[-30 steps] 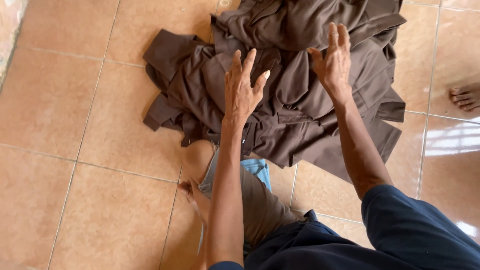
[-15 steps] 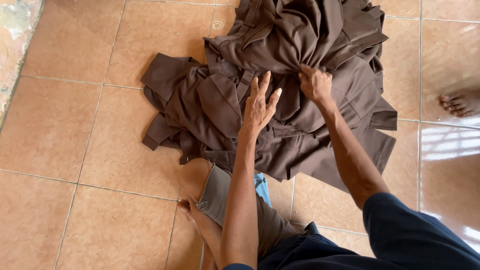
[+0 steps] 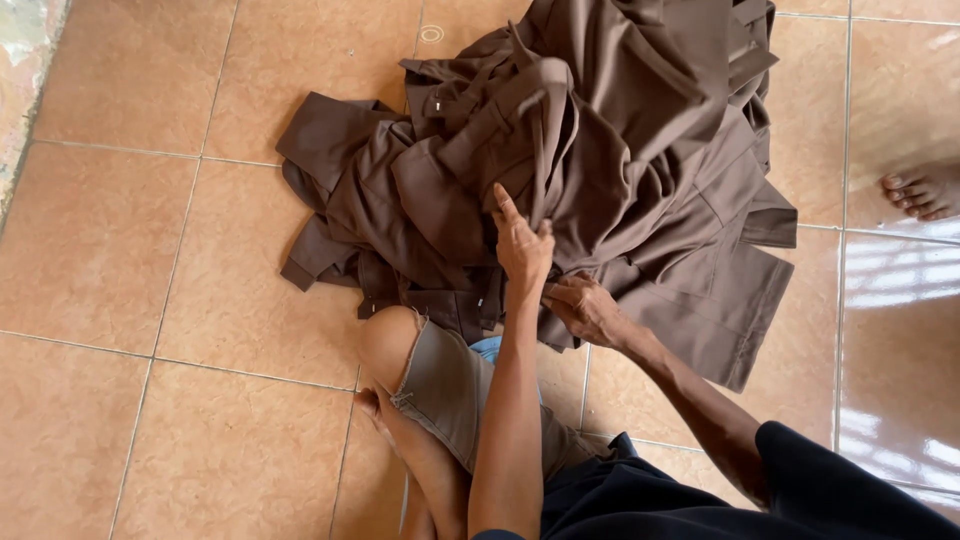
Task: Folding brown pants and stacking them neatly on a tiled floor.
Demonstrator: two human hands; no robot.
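Floor of glossy orange-tan ceramic tiles (image 3: 120, 240) with thin grout lines. Heap of crumpled dark brown cloth garments (image 3: 600, 170) spreads above and around both hands. Left hand (image 3: 522, 240) pinches a fold, fingers closed on cloth. Right hand (image 3: 585, 310), just below-right, grips the heap's lower edge. Another person's bare foot (image 3: 925, 190) lies far right.

We have a single view, from the camera on our head, looking steeply down and forward at close range. Our left grip (image 3: 522, 245) sits near the frame's centre, our right grip (image 3: 585, 310) just beside it, the tiled floor (image 3: 150, 250) spreading all around them.
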